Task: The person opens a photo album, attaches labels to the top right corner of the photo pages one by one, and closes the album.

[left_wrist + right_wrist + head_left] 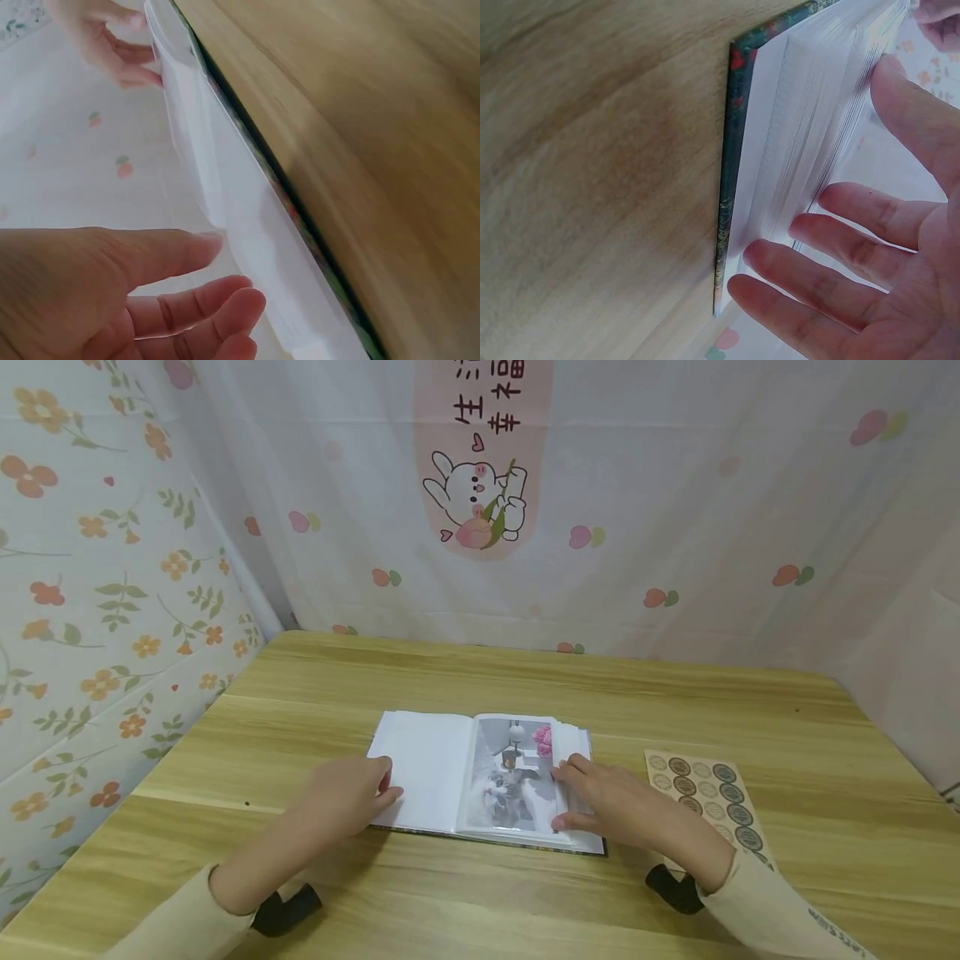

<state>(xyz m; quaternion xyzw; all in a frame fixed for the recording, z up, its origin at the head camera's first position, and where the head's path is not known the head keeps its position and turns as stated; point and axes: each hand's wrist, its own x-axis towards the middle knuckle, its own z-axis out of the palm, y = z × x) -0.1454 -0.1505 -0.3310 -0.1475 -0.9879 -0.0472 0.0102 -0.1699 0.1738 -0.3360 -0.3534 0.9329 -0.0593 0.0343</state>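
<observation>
- while lying spread near the middle of the counter [435,902], pictured flat on its back: a photo album [463,777], set almost square to the near edge, probably for easy reach from both sides.
- on show in the right half: a cat photo [510,777] with pink flowers, under a glossy surface, apparently a sleeve meant for protection.
- captured at the right edge of the album: the right hand [611,802], with long, straightened fingers [810,281] and a thumb well apart from them, resting along the page edges, clamped on nothing; likely placed there to steady the stacked leaves [802,142] above the dark patterned cover [731,172].
- seen over the blank left page [429,768]: the left hand [348,789], relaxed, with softly bent fingers and thumb apart, gripping nothing; perhaps stationed there to mind that side. actual contact with the paper: impossible to tell.
- laid right of the album, partly hidden by the right forearm [686,852]: a sheet of round labels [708,806], apparently placed for convenient reach.
</observation>
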